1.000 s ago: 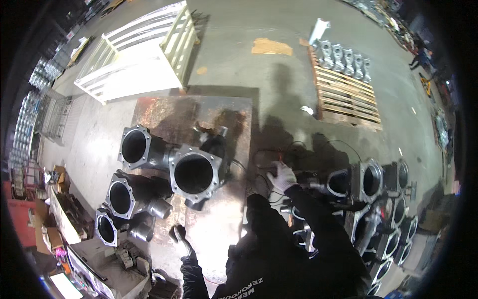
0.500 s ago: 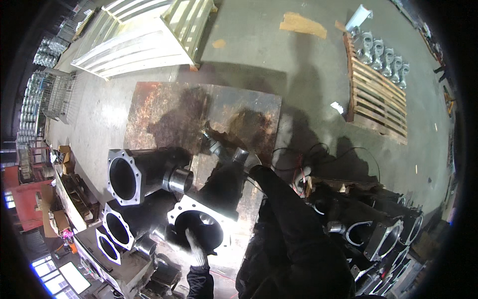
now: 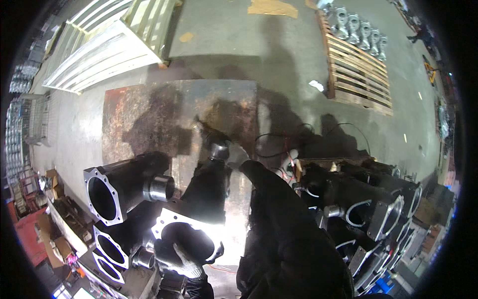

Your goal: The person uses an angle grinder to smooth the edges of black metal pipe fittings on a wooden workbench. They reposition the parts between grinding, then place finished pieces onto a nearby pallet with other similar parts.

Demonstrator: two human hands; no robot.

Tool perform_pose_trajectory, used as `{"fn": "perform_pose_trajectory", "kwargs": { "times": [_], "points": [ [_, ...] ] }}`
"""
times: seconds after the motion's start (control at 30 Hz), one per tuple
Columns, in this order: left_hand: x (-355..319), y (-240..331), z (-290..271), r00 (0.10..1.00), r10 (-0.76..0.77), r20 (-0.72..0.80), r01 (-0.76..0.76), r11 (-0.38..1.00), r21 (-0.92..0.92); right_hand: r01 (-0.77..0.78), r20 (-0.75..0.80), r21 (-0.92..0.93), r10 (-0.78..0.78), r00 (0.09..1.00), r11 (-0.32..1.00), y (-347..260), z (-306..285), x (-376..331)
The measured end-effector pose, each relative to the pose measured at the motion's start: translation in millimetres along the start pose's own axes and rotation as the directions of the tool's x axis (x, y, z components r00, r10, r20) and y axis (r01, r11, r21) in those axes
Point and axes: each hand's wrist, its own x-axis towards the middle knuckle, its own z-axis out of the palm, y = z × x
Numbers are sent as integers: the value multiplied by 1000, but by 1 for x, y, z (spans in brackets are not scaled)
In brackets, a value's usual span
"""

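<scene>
While two hands [image 3: 186, 262] [image 3: 238, 156] hold one casting [image 3: 205, 192], three others [image 3: 133, 178] sit beside it.

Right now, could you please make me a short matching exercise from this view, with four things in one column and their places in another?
Column one:
1. Left hand
2. Right hand
3. Wooden pallet
4. White slatted crate

Column two:
A. Upper right of the view, bearing a row of silvery metal parts
B. At the flange on the near end of the dark casting
C. Upper left of the view
D. Beside the pipe stub at that casting's far end

Right pairs: 1-B, 2-D, 3-A, 4-C
</scene>
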Motion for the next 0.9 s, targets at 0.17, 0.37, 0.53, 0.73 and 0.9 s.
{"fn": "perform_pose_trajectory", "kwargs": {
  "times": [0.17,0.37,0.53,0.73,0.9],
  "points": [
    [1,5,-16,1000,17,-10,-14,966,257,-296,-175,207,333,927,932,48,-77,-102],
    [4,3,-6,992,113,-62,-109,993,53,0,-511,565,350,785,825,12,-173,-315],
    [12,-36,4,952,283,-114,-277,959,60,-38,-845,351,334,418,935,-42,-222,-453],
    [20,-48,10,914,384,-132,-372,922,106,-370,-985,171,167,-44,913,-19,-302,-559],
    [17,-45,10,888,426,-170,-421,904,71,-642,-874,392,485,-36,659,48,-357,-590]
  ]
}}
